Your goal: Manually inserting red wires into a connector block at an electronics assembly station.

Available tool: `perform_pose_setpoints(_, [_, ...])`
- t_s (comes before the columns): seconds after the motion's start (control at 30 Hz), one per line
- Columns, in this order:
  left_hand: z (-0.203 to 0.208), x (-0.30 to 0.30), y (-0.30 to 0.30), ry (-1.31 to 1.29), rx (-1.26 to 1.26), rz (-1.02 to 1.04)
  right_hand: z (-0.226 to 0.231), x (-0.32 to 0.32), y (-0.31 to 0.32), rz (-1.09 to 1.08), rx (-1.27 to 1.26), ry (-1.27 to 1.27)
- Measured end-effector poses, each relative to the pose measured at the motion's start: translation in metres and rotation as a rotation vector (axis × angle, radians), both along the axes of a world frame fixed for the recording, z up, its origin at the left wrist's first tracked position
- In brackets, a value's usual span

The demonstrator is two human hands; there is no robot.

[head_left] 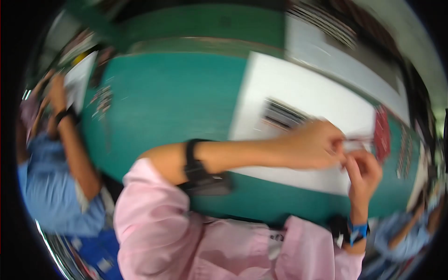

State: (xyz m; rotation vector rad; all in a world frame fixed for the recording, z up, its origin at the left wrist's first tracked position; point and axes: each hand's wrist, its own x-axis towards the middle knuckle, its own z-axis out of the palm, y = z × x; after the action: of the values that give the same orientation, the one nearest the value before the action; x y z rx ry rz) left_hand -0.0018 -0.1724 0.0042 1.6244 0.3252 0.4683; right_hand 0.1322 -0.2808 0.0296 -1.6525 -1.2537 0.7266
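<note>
My left hand [312, 144] reaches across to the right, over a white sheet [266, 77] on the green table. Its fingers are curled closed. Fingertip to fingertip with it is my right hand [365, 170], whose thumb and fingers come together in a pinch. Anything held between them is too small and blurred to make out. Thin dark streaks show just beyond the fingertips, towards a red object [382, 133] at the sheet's right edge. Beside my left hand, a bundle of dark, narrow strips [282, 114] lies on the sheet, smeared by motion.
The green table [177, 93] stretches to the left, with small metallic pieces [103, 100] near its far left. Thin strips [404, 151] lie at the right end. People in blue sit on both sides; the left person's arm [72, 126] reaches over the table.
</note>
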Motion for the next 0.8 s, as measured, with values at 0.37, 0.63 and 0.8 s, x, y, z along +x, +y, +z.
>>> perform_pose_setpoints(0.37, [0.012, -0.016, -0.004, 0.102, 0.384, -0.009, -0.037, 0.053, 0.025, 0.097, -0.025, -0.131])
perform_pose_setpoints(0.63, [0.006, -0.016, 0.004, 0.102, 0.060, 0.114, -0.039, 0.050, 0.027, 0.081, 0.047, -0.178])
perform_pose_setpoints(0.8, [-0.001, -0.015, 0.007, 0.105, -0.032, 0.109, -0.040, 0.051, 0.027, 0.056, -0.003, -0.175])
